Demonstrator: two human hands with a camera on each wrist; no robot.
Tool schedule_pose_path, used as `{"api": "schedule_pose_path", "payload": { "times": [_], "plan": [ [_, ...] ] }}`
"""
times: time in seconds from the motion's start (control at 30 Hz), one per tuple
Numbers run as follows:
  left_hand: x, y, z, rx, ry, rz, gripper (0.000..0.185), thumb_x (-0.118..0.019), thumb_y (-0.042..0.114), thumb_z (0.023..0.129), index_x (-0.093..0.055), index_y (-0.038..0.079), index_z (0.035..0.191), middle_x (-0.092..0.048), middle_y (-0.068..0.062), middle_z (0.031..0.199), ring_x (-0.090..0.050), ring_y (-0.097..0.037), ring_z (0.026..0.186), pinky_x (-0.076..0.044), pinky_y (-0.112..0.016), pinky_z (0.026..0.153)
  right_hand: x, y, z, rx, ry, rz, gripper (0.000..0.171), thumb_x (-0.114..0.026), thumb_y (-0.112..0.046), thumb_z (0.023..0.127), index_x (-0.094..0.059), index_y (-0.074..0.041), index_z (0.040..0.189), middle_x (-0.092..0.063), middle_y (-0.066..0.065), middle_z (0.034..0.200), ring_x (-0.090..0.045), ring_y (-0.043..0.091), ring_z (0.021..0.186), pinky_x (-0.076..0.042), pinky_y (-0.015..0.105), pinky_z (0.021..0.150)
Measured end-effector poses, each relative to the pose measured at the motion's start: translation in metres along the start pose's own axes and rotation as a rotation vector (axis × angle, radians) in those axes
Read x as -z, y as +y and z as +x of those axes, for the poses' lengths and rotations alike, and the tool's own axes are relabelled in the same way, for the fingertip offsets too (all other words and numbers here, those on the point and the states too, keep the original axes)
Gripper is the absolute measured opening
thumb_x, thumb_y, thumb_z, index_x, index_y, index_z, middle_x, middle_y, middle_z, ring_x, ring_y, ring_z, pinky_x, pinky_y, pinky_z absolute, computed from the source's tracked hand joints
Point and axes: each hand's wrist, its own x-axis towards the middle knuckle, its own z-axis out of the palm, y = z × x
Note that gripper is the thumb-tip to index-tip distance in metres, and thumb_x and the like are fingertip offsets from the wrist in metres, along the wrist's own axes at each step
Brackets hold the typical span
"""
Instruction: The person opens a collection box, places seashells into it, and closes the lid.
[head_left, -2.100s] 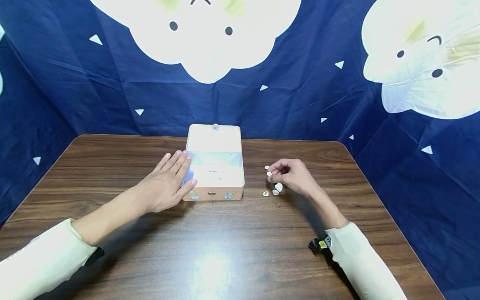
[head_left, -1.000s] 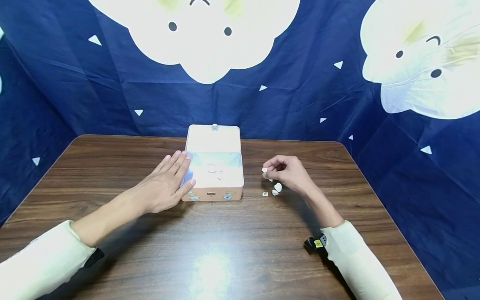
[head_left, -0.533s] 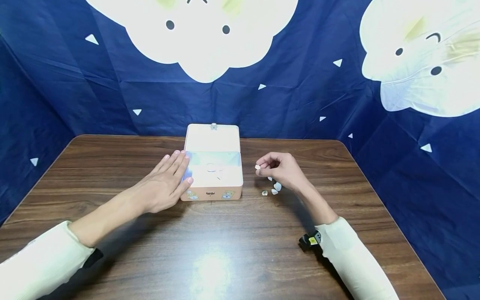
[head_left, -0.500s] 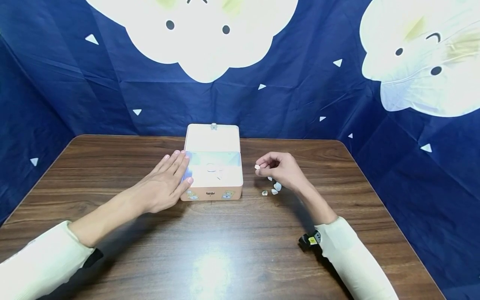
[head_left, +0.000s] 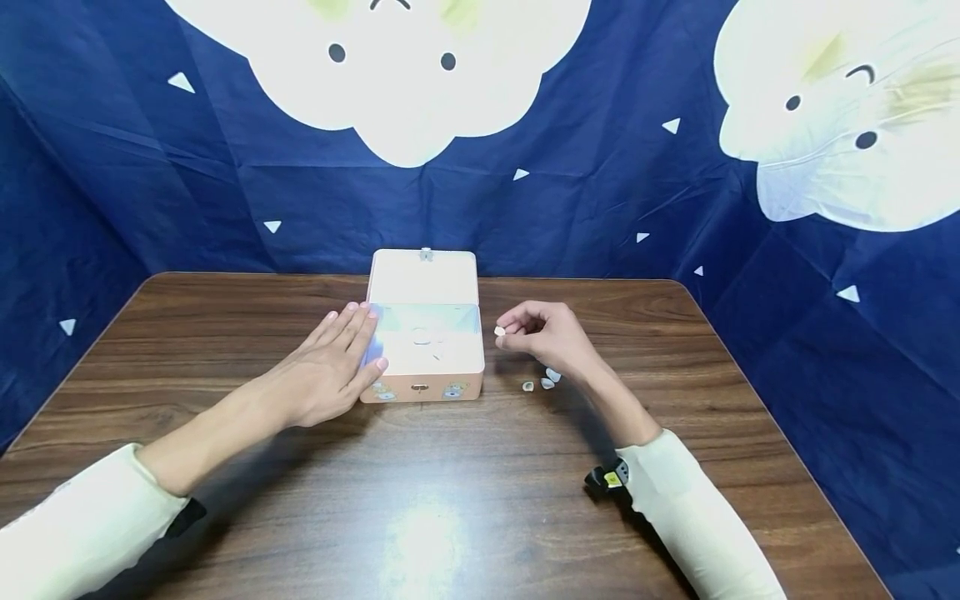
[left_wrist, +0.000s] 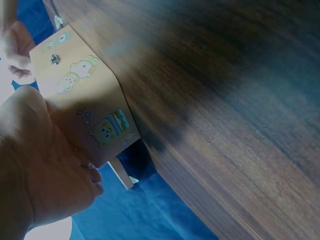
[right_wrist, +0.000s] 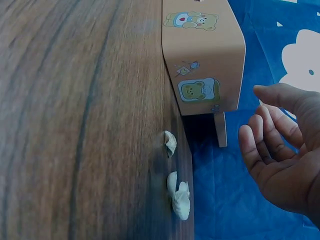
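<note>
The left hand (head_left: 330, 367) rests flat against the open pink cartoon-printed box (head_left: 423, 354) on the brown wooden table (head_left: 450, 500), while the right hand (head_left: 543, 333) pinches a small white shell (head_left: 499, 331) just right of the box.

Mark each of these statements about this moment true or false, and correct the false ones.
1. The box stands with its lid open. True.
2. The right hand pinches a small white shell in its fingers. True.
3. The left hand is lifted well clear of the box. False: it rests flat against the box's left side, fingers straight.
4. The table holds no loose shells. False: a few small white shells lie on the wood to the right of the box, near the right hand.
5. The held shell is already inside the box. False: it is held just to the right of the box.
</note>
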Motion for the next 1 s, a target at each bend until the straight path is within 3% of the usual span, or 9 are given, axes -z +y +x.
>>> {"api": "schedule_pose_path", "payload": {
  "times": [0.23, 0.5, 1.0],
  "plan": [
    [0.0, 0.0, 0.0, -0.003, 0.007, 0.006, 0.082, -0.031, 0.049, 0.123, -0.012, -0.009, 0.177, -0.008, -0.029, 0.188, -0.003, -0.049, 0.177, -0.006, -0.065, 0.145, -0.006, -0.005, 0.003, 0.012, 0.005, 0.015, 0.021, -0.091, -0.01, 0.089, -0.085, -0.007, 0.109, -0.079, 0.002, 0.091, -0.069, 0.023, 0.083, -0.053, 0.021, 0.069],
    [0.0, 0.001, -0.001, -0.002, 0.011, 0.013, 0.082, -0.032, 0.049, 0.123, -0.013, -0.009, 0.177, -0.009, -0.029, 0.188, -0.004, -0.049, 0.177, -0.007, -0.066, 0.145, -0.015, -0.006, 0.004, 0.026, 0.009, 0.02, 0.021, -0.091, -0.011, 0.089, -0.086, -0.007, 0.109, -0.079, 0.001, 0.091, -0.068, 0.016, 0.081, -0.053, 0.021, 0.07],
    [0.0, 0.001, 0.0, 0.003, 0.006, 0.01, 0.082, -0.031, 0.05, 0.123, -0.014, -0.009, 0.177, -0.008, -0.029, 0.188, -0.004, -0.049, 0.177, -0.006, -0.066, 0.145, -0.029, -0.016, 0.007, 0.069, 0.027, 0.052, 0.02, -0.09, -0.008, 0.09, -0.086, -0.006, 0.11, -0.08, 0.005, 0.094, -0.07, 0.014, 0.084, -0.056, 0.02, 0.074]
  ]
}}
